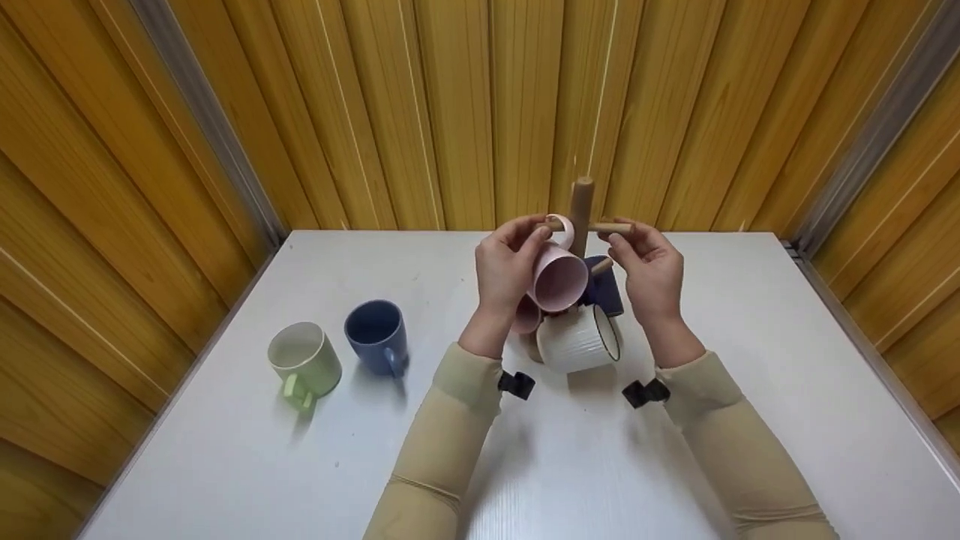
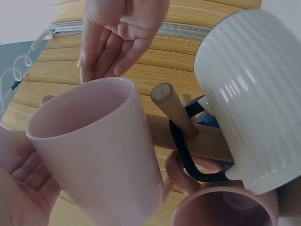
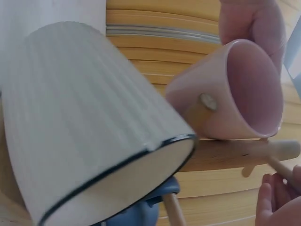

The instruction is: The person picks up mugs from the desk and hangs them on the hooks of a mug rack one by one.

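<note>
The upper pink mug (image 1: 561, 282) has its handle around a peg of the rack (image 1: 582, 202); the right hand (image 1: 657, 276) pinches the opposite peg (image 1: 609, 228), likely for steadiness; whether the left hand's (image 1: 505, 276) fingers clamp anything, I cannot tell.

Pale pink mug (image 1: 561, 283): soft plain pink, inside and out
Dusky pink mug (image 1: 527, 318): deeper, browner pink
White mug (image 1: 571, 343): white with fine ribbed stripes, rim edged in black, handle blackish
Navy mug (image 1: 606, 291): dark blue, behind the white one
Blue mug (image 1: 376, 341): slate blue, darker inside, on the left
Green mug (image 1: 307, 364): light green, paler inside, farthest left
Rack (image 1: 582, 214): light brown wood
Table (image 1: 570, 472): white
Walls (image 1: 450, 112): golden-brown wood-grain planks, dark grooves
Corner strips (image 1: 210, 112): grey
Sleeves (image 1: 439, 442): plain beige
Wrist pieces (image 1: 517, 385): black
</note>
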{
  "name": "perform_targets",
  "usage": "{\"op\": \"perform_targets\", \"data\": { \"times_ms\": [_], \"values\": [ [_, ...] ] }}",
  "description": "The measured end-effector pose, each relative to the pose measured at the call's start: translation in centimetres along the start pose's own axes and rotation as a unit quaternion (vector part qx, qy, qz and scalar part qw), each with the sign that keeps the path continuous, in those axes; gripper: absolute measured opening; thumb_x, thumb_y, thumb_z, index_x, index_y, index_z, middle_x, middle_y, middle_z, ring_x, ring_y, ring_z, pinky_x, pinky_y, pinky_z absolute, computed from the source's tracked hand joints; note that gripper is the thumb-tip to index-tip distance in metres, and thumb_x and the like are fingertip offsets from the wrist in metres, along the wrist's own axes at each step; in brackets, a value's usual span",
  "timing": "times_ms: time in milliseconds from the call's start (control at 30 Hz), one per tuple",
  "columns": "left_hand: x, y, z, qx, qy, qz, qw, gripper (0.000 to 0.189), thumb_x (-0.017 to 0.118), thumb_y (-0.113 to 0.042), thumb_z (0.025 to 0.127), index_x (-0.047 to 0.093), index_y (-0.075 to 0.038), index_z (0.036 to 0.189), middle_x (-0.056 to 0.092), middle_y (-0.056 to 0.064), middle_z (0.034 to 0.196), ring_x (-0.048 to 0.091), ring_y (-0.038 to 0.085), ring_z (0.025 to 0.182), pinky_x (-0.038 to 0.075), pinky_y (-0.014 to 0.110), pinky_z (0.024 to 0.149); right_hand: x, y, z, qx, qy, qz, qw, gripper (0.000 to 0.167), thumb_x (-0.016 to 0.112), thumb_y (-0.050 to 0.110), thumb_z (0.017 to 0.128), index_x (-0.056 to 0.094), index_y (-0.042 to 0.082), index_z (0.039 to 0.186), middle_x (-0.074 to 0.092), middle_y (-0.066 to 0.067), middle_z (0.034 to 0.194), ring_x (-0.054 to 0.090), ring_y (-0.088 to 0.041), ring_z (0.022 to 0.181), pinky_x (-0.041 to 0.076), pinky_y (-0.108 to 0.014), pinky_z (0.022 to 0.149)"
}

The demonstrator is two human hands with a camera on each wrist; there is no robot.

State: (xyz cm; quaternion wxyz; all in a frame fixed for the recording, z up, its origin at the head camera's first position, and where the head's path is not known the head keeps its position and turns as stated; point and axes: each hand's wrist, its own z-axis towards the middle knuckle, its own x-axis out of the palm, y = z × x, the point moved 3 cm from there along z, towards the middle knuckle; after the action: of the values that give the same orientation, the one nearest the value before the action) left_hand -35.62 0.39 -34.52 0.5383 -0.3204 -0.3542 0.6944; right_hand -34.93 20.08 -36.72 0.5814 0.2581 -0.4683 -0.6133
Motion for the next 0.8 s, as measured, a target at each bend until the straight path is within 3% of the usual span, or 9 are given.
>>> {"op": "perform_targets", "data": {
  "times_ms": [167,233,400,533,633,800],
  "values": [
    [0.0,0.2,0.7,-0.002,0.010,-0.007,0.9999,0.018,0.077,-0.009,0.092,0.079,-0.001,0.107,0.080,0.013,0.100,0.076,0.016,0.087,0.059,0.019,0.077,-0.1,-0.6,0.1,-0.032,-0.005,0.015,0.9994,0.011,0.069,-0.007,0.093,0.069,-0.002,0.103,0.080,0.007,0.101,0.076,-0.010,0.096,0.060,-0.018,0.080],
    [-0.1,0.4,1.3,-0.008,0.016,-0.010,0.9998,0.017,0.076,-0.009,0.092,0.078,0.000,0.107,0.080,0.014,0.101,0.076,0.018,0.090,0.059,0.019,0.079,0.0,-0.5,0.0,-0.054,-0.005,0.005,0.9985,0.012,0.072,-0.008,0.090,0.067,0.002,0.093,0.080,0.007,0.103,0.076,-0.009,0.098,0.060,-0.017,0.080],
    [-0.1,1.0,2.9,-0.045,0.059,-0.043,0.9963,0.021,0.074,-0.006,0.094,0.076,0.005,0.112,0.078,0.020,0.107,0.077,0.024,0.097,0.061,0.023,0.082,0.4,-0.1,-0.8,-0.142,0.006,-0.041,0.9890,0.013,0.075,-0.012,0.085,0.069,-0.010,0.096,0.079,0.012,0.106,0.074,-0.006,0.102,0.060,-0.019,0.083],
    [0.3,1.2,4.2,-0.076,0.103,-0.069,0.9893,0.024,0.069,-0.001,0.096,0.072,0.009,0.118,0.076,0.024,0.111,0.077,0.030,0.098,0.064,0.028,0.081,1.1,0.3,-1.8,-0.237,0.016,-0.099,0.9662,0.021,0.077,-0.013,0.083,0.072,-0.011,0.103,0.078,-0.004,0.109,0.072,-0.003,0.105,0.060,-0.021,0.088],
    [0.5,1.3,5.2,-0.087,0.131,-0.053,0.9861,0.025,0.066,0.000,0.098,0.071,0.007,0.121,0.075,0.024,0.115,0.077,0.030,0.102,0.063,0.028,0.084,1.9,0.7,-2.3,-0.301,0.018,-0.146,0.9421,0.022,0.078,-0.012,0.082,0.076,-0.006,0.103,0.076,-0.019,0.108,0.070,-0.005,0.106,0.058,-0.019,0.091],
    [0.8,1.4,6.8,-0.108,0.176,-0.046,0.9774,0.027,0.062,0.001,0.100,0.069,0.007,0.125,0.072,0.025,0.124,0.074,0.031,0.109,0.062,0.029,0.088,3.1,0.8,-2.6,-0.362,0.029,-0.200,0.9099,0.024,0.079,-0.011,0.082,0.077,-0.002,0.105,0.077,-0.018,0.110,0.070,-0.025,0.103,0.051,-0.017,0.099]
  ]
}}
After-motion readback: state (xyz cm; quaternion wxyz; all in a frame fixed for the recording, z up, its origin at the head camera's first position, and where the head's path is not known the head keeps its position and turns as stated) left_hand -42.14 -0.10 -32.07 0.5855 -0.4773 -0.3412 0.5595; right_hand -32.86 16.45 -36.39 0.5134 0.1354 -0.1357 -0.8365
